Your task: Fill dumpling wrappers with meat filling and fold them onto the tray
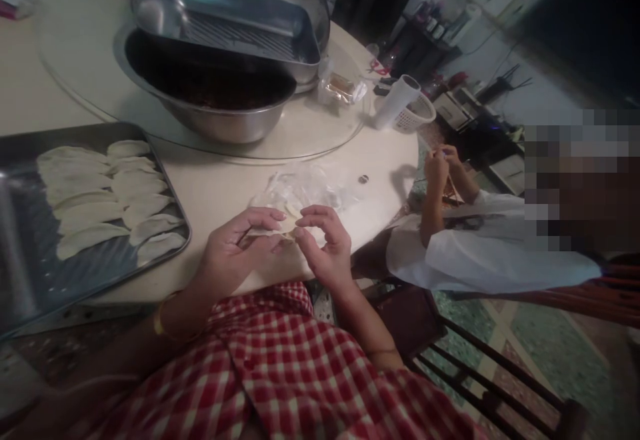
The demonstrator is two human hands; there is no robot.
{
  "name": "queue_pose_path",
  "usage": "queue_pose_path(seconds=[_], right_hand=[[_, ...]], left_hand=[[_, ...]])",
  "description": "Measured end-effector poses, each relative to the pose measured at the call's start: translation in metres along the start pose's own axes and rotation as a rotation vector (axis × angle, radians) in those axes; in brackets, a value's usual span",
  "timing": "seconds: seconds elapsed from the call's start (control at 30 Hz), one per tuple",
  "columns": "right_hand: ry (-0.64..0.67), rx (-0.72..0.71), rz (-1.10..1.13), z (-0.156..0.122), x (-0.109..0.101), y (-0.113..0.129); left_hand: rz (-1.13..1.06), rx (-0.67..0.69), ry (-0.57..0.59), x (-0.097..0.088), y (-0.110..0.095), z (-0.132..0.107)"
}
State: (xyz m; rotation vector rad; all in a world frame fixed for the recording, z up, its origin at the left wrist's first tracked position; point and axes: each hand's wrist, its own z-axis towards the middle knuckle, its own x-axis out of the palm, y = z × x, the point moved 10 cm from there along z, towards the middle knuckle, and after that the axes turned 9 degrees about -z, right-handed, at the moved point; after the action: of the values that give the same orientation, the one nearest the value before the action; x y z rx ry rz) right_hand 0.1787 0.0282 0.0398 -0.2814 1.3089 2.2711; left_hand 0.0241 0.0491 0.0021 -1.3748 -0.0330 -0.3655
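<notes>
Between my two hands is a pale dumpling (290, 217), partly hidden by my fingers. My left hand (243, 243) grips its left side, thumb below and fingers above. At its right edge my right hand (327, 243) pinches it with thumb and forefinger. A crumpled clear plastic bag (310, 183) lies on the table just beyond my hands. To the left, a metal tray (95, 280) holds several folded dumplings (90, 203) in two columns.
A deep steel bowl (230, 123) with dark contents stands on the glass turntable (80, 73). An empty ridged pan (240, 33) rests over its far rim. A white basket (417, 113) and a plastic roll (397, 101) are at the right. Another person (460, 247) sits beyond the table's right edge.
</notes>
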Motion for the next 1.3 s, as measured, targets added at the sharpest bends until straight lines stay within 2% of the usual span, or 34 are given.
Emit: queue_pose_path(seconds=[0.17,0.27,0.47,0.6,0.73,0.87,1.1,1.3], right_hand=[[0.018,0.09,0.046,0.001,0.005,-0.009],[0.039,0.078,0.067,0.001,0.008,-0.005],[0.086,-0.083,0.026,-0.003,0.009,0.013],[0.082,-0.21,-0.049,-0.007,0.007,0.025],[-0.008,-0.296,-0.216,-0.012,0.003,0.034],[-0.135,-0.348,-0.303,-0.016,-0.004,0.042],[-0.278,-0.344,-0.393,-0.023,-0.01,0.04],[-0.259,-0.286,-0.357,-0.024,-0.008,0.03]], left_hand=[[0.099,0.021,0.087,0.009,-0.002,0.0],[0.09,-0.025,0.083,0.011,0.001,0.003],[-0.023,-0.181,0.043,0.01,0.01,0.004],[-0.04,-0.203,0.012,0.008,0.013,0.004],[0.021,-0.203,-0.006,0.007,0.014,0.003],[0.056,-0.169,0.054,0.015,0.01,0.002],[0.026,-0.174,0.077,0.025,0.012,0.0],[-0.095,-0.255,0.031,0.025,0.017,0.001]])
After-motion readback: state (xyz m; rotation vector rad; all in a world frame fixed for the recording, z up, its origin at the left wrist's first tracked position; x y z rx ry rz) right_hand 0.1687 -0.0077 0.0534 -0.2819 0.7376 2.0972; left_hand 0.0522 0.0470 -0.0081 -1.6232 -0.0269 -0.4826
